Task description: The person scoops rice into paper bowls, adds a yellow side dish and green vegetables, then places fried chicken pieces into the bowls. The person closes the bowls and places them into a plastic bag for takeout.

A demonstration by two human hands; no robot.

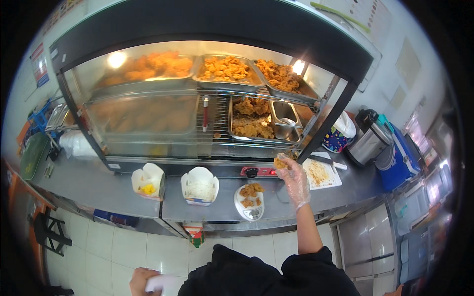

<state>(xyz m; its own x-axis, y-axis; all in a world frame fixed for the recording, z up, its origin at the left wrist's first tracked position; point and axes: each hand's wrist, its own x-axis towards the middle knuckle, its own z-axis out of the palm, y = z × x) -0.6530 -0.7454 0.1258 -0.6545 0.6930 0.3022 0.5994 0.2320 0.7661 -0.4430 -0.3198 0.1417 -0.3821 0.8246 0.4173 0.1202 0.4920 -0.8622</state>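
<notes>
My right hand (295, 180), in a clear plastic glove, has its fingers closed around a piece of fried chicken (280, 163) just in front of the warming cabinet. Below and left of it, several fried pieces (252, 189) lie on a white kitchen scale (249, 211). Down at the lower left, my left hand (142, 281) is closed on something white (165, 283), blurred, perhaps paper or cloth. Two open takeaway boxes stand on the steel counter: a box of white rice (199, 186), and another box (149, 176) with yellow food at its bottom.
The lit cabinet (212, 170) holds trays of fried food (227, 68) and a metal container (285, 118). Right of my hand are a white cutting board (323, 172) with crumbs and a knife (335, 164). Farther right stand a steel urn (368, 143) and a blue cooler (399, 160).
</notes>
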